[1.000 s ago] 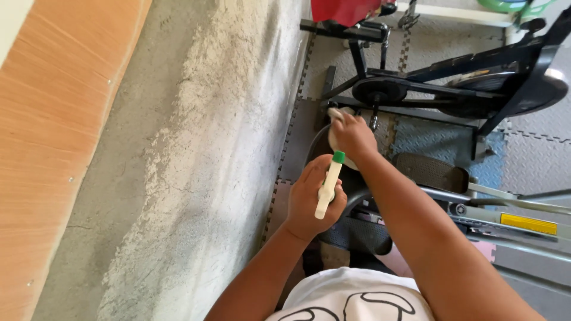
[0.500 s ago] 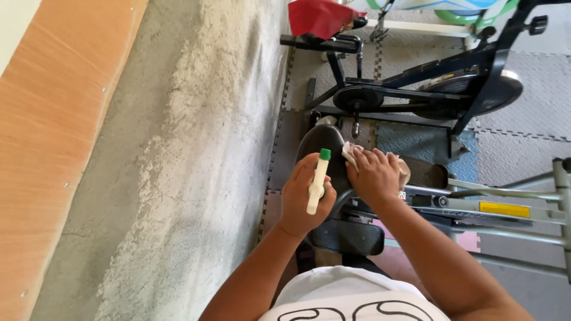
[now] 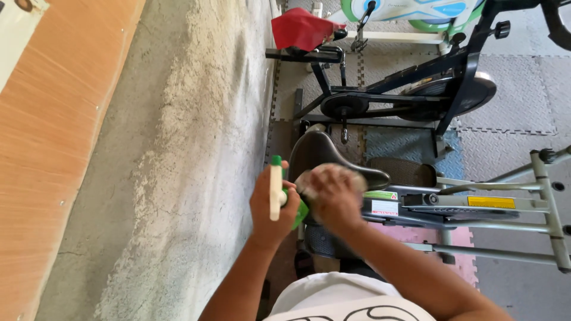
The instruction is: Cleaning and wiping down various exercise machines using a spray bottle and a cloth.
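Observation:
My left hand (image 3: pixel 270 208) grips a spray bottle (image 3: pixel 277 189) with a pale body and green trigger head, held upright beside a black saddle (image 3: pixel 324 153) of an exercise machine. My right hand (image 3: pixel 334 193) is blurred with motion and presses a pale cloth (image 3: pixel 351 175) onto the rear part of the saddle. The cloth is mostly hidden under my fingers. Both forearms reach forward from my white shirt at the bottom of the view.
A rough grey concrete wall (image 3: pixel 190 148) fills the left, with an orange wooden panel (image 3: pixel 53 154) beside it. A black exercise bike (image 3: pixel 428 89) with a red saddle (image 3: pixel 300 30) stands ahead on grey foam mats (image 3: pixel 517 101). A grey machine frame (image 3: pixel 505 208) runs to the right.
My view has dropped nearer to the saddle. My right hand slid back along the saddle toward me with the cloth. My left hand keeps hold of the spray bottle.

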